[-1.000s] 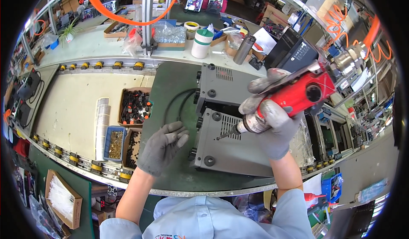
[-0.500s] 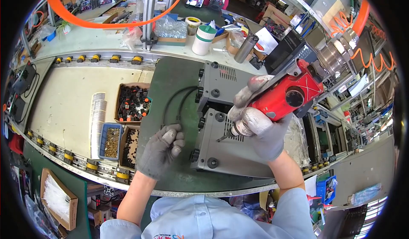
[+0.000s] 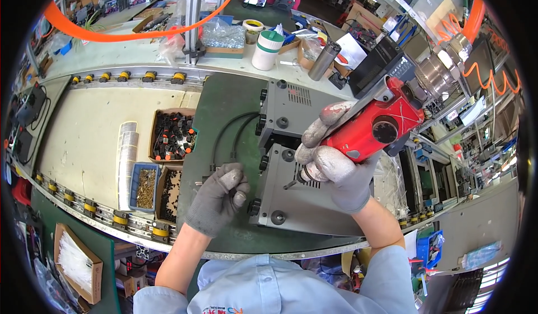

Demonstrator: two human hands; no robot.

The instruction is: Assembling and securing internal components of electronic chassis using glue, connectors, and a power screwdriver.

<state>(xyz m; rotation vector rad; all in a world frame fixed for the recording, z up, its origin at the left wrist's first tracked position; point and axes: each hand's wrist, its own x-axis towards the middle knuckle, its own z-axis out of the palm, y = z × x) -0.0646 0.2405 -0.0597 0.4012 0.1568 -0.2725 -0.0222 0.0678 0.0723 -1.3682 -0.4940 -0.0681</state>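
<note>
In its grey glove, my right hand (image 3: 342,171) is wrapped round a red air-powered screwdriver (image 3: 367,126). The driver's dark bit slants down to the left over the nearer grey metal case (image 3: 302,207), above its vent slots; whether the tip touches cannot be made out. My left hand (image 3: 219,198), gloved too, is closed with its fingers curled, just left of that case above the green mat (image 3: 224,101). Whatever its fingers hold, if anything, is hidden. Beyond the nearer case lies a second grey case (image 3: 291,109) with black knobs and feet. Two black cables (image 3: 224,135) run from it toward my left hand.
Left of the mat are a carton of black and orange parts (image 3: 174,135), a blue tray of small brass-coloured screws (image 3: 144,186) and a carton of small dark parts (image 3: 170,193). A white tub with a green lid (image 3: 268,50) stands behind. An orange hose (image 3: 140,35) hangs across the back.
My left hand has shifted a little to the right, toward the nearer case, its fingers still curled. My right hand and the screwdriver have moved only slightly.
</note>
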